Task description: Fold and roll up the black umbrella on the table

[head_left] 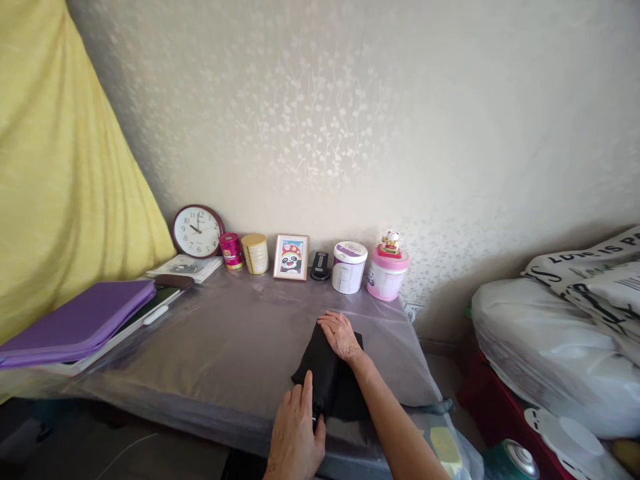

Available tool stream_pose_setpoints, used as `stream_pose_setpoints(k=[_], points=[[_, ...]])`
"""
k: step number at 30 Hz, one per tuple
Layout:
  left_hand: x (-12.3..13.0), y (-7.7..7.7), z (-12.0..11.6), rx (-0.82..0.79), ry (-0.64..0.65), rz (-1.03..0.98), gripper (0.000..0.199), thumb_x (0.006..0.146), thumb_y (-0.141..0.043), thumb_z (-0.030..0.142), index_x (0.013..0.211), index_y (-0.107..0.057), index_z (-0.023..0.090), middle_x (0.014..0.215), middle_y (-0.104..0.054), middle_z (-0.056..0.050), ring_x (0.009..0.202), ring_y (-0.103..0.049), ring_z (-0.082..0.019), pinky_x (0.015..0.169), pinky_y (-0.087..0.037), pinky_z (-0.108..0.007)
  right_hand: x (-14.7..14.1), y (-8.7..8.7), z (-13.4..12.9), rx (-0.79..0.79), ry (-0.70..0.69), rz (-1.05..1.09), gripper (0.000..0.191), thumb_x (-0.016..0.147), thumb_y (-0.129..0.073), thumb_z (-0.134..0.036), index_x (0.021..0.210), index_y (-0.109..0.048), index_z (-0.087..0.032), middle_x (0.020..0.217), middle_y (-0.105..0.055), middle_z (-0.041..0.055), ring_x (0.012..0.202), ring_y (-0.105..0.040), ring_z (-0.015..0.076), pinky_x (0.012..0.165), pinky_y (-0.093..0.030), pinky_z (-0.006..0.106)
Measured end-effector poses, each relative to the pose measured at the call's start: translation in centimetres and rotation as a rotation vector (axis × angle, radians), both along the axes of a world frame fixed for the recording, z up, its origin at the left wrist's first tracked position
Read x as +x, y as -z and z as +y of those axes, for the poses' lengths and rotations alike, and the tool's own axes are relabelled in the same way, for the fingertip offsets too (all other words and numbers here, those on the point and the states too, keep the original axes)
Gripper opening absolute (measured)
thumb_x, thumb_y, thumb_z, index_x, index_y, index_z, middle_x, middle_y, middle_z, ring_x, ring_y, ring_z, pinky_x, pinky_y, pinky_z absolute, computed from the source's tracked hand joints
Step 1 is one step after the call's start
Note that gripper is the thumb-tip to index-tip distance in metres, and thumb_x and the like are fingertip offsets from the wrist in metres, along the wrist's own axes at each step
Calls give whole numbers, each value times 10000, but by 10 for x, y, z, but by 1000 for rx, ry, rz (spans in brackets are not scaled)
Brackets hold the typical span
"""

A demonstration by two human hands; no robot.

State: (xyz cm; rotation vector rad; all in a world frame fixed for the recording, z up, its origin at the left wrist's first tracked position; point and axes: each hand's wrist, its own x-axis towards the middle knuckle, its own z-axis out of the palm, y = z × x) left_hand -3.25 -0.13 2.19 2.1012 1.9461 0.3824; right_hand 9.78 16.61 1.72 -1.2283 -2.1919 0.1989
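Note:
A black cloth (325,363) lies on the table near its front edge, partly folded over itself. My right hand (340,335) rests flat on the cloth's far part, fingers stretched toward the upper left. Near the table edge, my left hand (299,427) is at the cloth's near end, with its index finger laid along the fabric. Between its thumb and fingers sits a small dark, shiny object (316,415), partly hidden by the hand; what it is cannot be made out.
Along the wall on the table (240,333) stand a clock (198,231), tins, a panda picture (291,257), and two tubs (349,268). Purple fabric (80,320) lies at the left. White bags (540,353) are piled at the right.

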Motion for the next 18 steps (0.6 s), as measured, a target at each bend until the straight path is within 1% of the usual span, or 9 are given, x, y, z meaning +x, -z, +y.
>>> stream_pose_setpoints(k=[2, 5, 8, 10, 13, 15, 18], points=[[0, -2, -1, -3, 4, 2, 630, 782, -386, 140, 1384, -206, 97, 1153, -506, -104, 1051, -451, -207, 906, -321, -291, 0, 0, 6, -47, 52, 32, 297, 900, -375, -233, 1017, -648, -228, 1137, -633, 31, 1197, -442, 176, 1038, -240, 379], [-1, -2, -1, 4, 6, 1, 627, 785, -389, 153, 1384, -211, 102, 1146, -506, -101, 1042, -454, -208, 902, -323, -294, 4, 0, 10, -149, 189, 149, 296, 878, -411, -242, 1092, -612, -211, 1218, -580, 52, 1196, -448, 179, 1032, -263, 334], [-2, 1, -2, 18, -2, 3, 625, 789, -385, 161, 1385, -205, 103, 1146, -502, -101, 1033, -455, -212, 894, -332, -302, 19, 2, 9, -211, 327, 253, 330, 862, -420, -257, 1139, -581, -181, 1236, -558, 94, 1184, -462, 199, 1025, -280, 333], [-3, 3, -2, 38, -6, 5, 616, 795, -382, 171, 1383, -208, 109, 1146, -500, -98, 1040, -452, -212, 894, -335, -301, 34, 4, 4, -249, 401, 314, 342, 851, -411, -256, 1132, -583, -164, 1203, -575, 115, 1160, -484, 216, 1001, -313, 349], [-3, 5, -2, 69, -2, 2, 602, 802, -380, 184, 1378, -221, 110, 1124, -505, -96, 1031, -458, -208, 893, -340, -297, 58, 9, -9, -327, 482, 437, 345, 828, -414, -281, 1098, -603, -176, 1115, -624, 104, 1072, -547, 221, 924, -391, 345], [-4, 5, -2, 81, 3, -2, 598, 805, -383, 190, 1375, -226, 103, 1103, -510, -95, 1014, -464, -208, 888, -346, -300, 69, 13, -20, -379, 500, 531, 348, 809, -428, -321, 1066, -621, -190, 1051, -650, 85, 1000, -581, 211, 848, -442, 320], [-5, 4, -2, 90, 12, 0, 592, 808, -386, 196, 1370, -233, 89, 1097, -509, -101, 1011, -465, -214, 893, -348, -311, 73, 18, -35, -458, 492, 686, 364, 765, -465, -372, 1026, -640, -188, 952, -674, 66, 868, -618, 192, 715, -488, 287]])
